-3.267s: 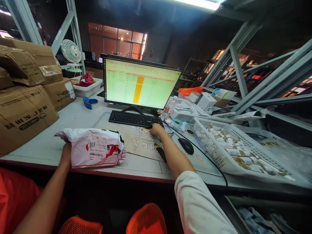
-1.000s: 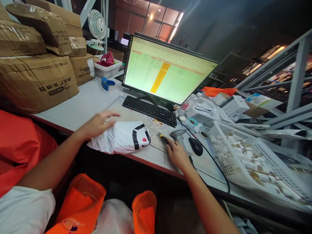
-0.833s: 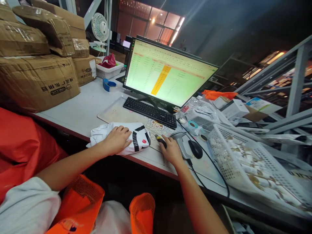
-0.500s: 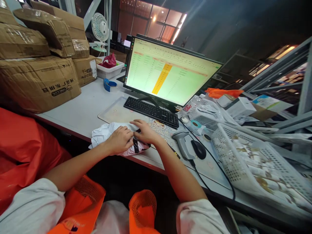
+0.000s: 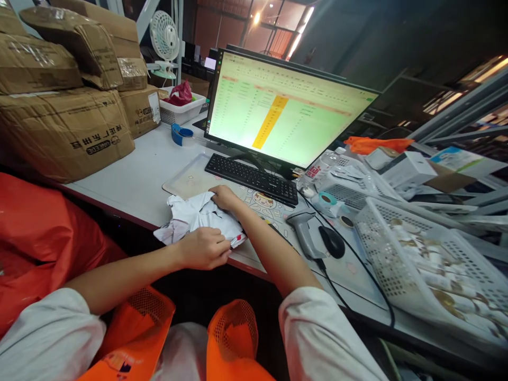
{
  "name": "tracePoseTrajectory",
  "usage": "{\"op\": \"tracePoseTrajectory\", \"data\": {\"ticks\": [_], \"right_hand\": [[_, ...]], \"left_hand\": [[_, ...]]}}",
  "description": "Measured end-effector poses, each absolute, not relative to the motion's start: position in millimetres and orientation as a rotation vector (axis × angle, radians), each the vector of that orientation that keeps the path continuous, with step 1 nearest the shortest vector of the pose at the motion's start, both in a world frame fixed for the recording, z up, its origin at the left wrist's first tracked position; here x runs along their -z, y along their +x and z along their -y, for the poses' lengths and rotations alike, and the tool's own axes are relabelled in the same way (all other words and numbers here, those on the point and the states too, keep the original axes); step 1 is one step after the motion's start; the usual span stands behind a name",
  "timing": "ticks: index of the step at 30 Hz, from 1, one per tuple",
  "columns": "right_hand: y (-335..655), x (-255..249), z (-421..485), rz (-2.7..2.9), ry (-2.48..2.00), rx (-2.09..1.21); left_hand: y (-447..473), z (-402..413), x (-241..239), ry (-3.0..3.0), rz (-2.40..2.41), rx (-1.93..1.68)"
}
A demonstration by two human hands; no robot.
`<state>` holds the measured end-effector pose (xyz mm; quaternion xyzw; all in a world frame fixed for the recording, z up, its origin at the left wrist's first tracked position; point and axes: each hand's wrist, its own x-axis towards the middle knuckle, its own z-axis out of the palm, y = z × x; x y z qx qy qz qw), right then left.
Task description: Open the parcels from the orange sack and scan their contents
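A crumpled white plastic mailer parcel [image 5: 194, 217] lies at the near edge of the grey table [image 5: 130, 180], in front of the black keyboard [image 5: 251, 179]. My left hand [image 5: 204, 247] is curled on the parcel's near edge, gripping it. My right hand [image 5: 224, 197] reaches across and holds the parcel's far side, fingers closed on the plastic. A grey barcode scanner [image 5: 305, 233] and a black mouse [image 5: 332, 242] lie to the right, untouched.
A monitor [image 5: 283, 114] showing a green spreadsheet stands behind the keyboard. Stacked cardboard boxes [image 5: 63, 127] fill the table's left. A white mesh basket [image 5: 428, 264] of small rolls sits at the right. An orange bag [image 5: 35, 238] and orange mesh baskets [image 5: 234, 338] are below.
My right hand left the scanner and came over to the parcel. Both hands now hold the parcel, which has been turned and pulled nearer the table edge.
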<state>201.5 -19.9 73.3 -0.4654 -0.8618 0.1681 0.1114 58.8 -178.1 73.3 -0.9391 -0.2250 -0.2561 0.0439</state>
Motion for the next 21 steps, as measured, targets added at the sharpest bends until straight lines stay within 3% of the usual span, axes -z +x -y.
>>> {"op": "tracePoseTrajectory", "data": {"ticks": [7, 10, 21], "right_hand": [[201, -64, 10, 2.361, -1.382, -0.534], [203, -61, 13, 2.326, -1.347, -0.575], [207, -58, 11, 2.217, -1.224, -0.764]], "left_hand": [[44, 150, -103, -2.752, 1.324, 0.492], [49, 127, -98, -2.730, 1.369, 0.264], [49, 116, -83, -2.777, 1.243, 0.345]]}}
